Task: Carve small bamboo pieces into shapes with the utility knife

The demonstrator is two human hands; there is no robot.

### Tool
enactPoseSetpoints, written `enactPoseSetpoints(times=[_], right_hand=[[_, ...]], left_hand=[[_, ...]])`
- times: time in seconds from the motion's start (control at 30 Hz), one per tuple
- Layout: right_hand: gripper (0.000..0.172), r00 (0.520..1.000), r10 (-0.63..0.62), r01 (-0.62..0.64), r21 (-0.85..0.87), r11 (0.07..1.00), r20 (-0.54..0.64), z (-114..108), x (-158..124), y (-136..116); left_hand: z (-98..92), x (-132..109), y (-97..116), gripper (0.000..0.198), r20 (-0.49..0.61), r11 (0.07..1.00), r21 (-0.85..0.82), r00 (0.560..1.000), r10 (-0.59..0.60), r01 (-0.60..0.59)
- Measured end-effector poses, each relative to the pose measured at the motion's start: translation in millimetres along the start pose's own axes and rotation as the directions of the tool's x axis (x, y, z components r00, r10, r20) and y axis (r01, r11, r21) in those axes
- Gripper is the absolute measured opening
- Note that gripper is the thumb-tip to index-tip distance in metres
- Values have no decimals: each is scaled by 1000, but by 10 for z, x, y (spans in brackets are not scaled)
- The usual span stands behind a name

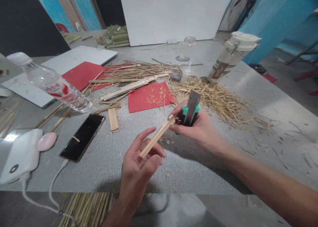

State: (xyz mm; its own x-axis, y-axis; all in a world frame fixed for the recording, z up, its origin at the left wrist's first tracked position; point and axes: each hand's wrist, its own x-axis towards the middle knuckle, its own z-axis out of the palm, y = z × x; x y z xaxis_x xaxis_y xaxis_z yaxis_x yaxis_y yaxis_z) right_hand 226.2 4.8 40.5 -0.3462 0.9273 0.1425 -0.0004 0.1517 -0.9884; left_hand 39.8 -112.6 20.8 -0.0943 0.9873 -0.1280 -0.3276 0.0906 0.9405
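Observation:
My right hand (196,126) is wrapped round a utility knife (190,112) with a green and black handle; its broad grey blade points up and away. The fingertips of that hand also touch the upper end of a pale bamboo strip (156,137), which has a small raised piece at that end. Below it, my left hand (142,157) is open, palm up with fingers apart and curved. The strip's lower end lies over the left palm, between thumb and fingers, without a visible tight grip.
Red paper (150,97) with shavings, straw (213,99) and long stalks (139,73) lie ahead. A phone (83,137), power bank (22,155) and water bottle (57,86) are left; a tall lidded container (227,59) stands back right. The table's near edge runs below my hands.

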Motion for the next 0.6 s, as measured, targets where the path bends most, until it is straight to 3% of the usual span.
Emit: enactPoseSetpoints(times=[0.1, 0.23, 0.43, 0.6], right_hand=[[34, 998, 46, -47, 18, 999, 40, 34, -15, 10], [32, 993, 86, -88, 22, 996, 83, 63, -37, -14], [28, 992, 58, -60, 17, 998, 116, 30, -39, -30], [26, 998, 2, 2, -53, 999, 68, 59, -70, -14]], left_hand=[[-28, 47, 40, 42, 60, 991, 130, 998, 15, -23], [-28, 80, 98, 53, 69, 993, 118, 997, -36, 28], [-49, 38, 98, 47, 127, 991, 123, 990, -61, 45], [84, -43, 62, 47, 93, 970, 213, 986, -138, 115]])
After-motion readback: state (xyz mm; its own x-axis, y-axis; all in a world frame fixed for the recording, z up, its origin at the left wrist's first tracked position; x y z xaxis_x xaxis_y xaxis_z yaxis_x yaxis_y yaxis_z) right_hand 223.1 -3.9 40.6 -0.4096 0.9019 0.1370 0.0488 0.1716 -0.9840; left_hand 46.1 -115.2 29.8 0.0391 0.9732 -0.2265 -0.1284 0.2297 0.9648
